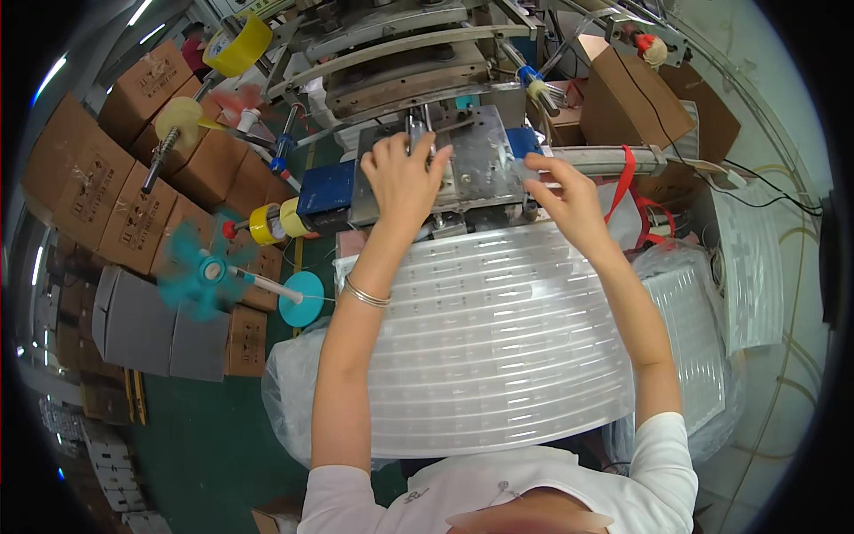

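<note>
My left hand (402, 178) lies over the metal plate (487, 147) of a bench machine, fingers spread and bent, beside an upright metal cylinder (415, 126). Whether the fingertips press on anything is hidden. At the plate's right edge, my right hand (569, 200) has its thumb and forefinger curled toward each other around a small, see-through bit that is too faint to name. Below both hands, a large translucent ribbed plastic sheet (489, 338) with rows of small pockets spreads out in front of me.
Cardboard boxes (133, 214) are stacked at the left, near a blurred teal fan (209, 271). Yellow tape rolls (265, 224) hang beside the machine. An open carton (636, 98) stands at the right, with a red strap (623, 182) and more ribbed sheets (685, 338) nearby.
</note>
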Demonstrator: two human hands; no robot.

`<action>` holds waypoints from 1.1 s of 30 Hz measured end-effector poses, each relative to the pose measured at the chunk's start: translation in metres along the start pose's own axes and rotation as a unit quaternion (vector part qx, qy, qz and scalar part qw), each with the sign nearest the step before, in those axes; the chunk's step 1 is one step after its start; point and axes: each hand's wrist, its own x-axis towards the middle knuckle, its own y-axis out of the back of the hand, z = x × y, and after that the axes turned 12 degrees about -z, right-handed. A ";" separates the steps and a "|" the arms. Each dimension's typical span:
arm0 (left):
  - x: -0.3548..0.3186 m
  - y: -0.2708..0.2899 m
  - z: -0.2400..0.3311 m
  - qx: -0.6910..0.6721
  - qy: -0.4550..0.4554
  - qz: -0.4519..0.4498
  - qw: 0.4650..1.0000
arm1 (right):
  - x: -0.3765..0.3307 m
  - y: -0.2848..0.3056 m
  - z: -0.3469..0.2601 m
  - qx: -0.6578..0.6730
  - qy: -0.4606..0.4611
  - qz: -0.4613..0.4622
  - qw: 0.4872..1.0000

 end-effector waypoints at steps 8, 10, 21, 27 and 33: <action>-0.034 0.041 0.020 0.000 -0.054 0.034 0.998 | 0.073 -0.054 -0.005 -0.201 0.137 0.063 0.968; -0.046 0.057 0.024 0.006 -0.077 0.044 0.996 | 0.084 -0.062 0.000 -0.299 0.102 0.030 0.948; -0.076 0.097 0.023 -0.233 -0.034 -0.077 0.969 | 0.040 -0.028 0.013 -0.237 0.059 0.012 0.970; -0.090 0.104 0.032 -0.465 0.069 -0.161 0.868 | -0.043 0.040 0.008 -0.312 -0.041 -0.194 0.929; -0.103 0.115 0.042 -0.606 0.051 -0.222 0.762 | -0.121 0.018 0.045 -0.457 0.017 -0.333 0.824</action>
